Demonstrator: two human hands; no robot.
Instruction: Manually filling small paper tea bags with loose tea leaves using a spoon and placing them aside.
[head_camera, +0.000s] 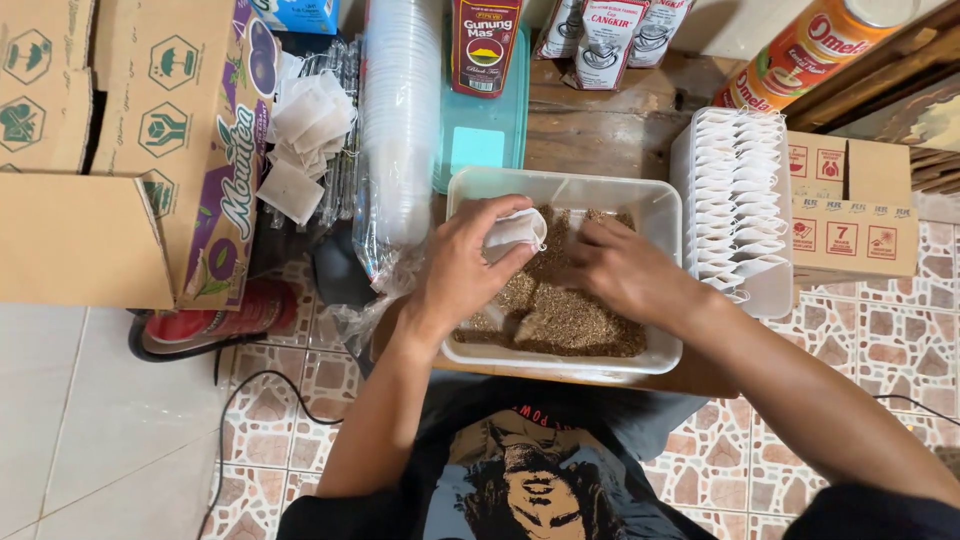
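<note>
The left hand (465, 265) grips a small white filter bag (515, 232) over the clear tub (662, 215) of loose tea (575, 320), while the right hand (625, 270), at its 3 o'clock, is curled into the tea, grip unclear

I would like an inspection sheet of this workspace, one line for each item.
Surface: low wooden board on a patterned tile floor.
Job's things: clear plastic tub holding brown loose tea; small white filter bag; rack of filled white bags to the right.
Clutter: stack of clear cups, loose empty bags, cardboard boxes, tea packets, teal lid.
Hands: left hand holds the filter bag; right hand reaches into the tea.
Cables: black cable on the floor, left.
Surroundings: nothing seen.
</note>
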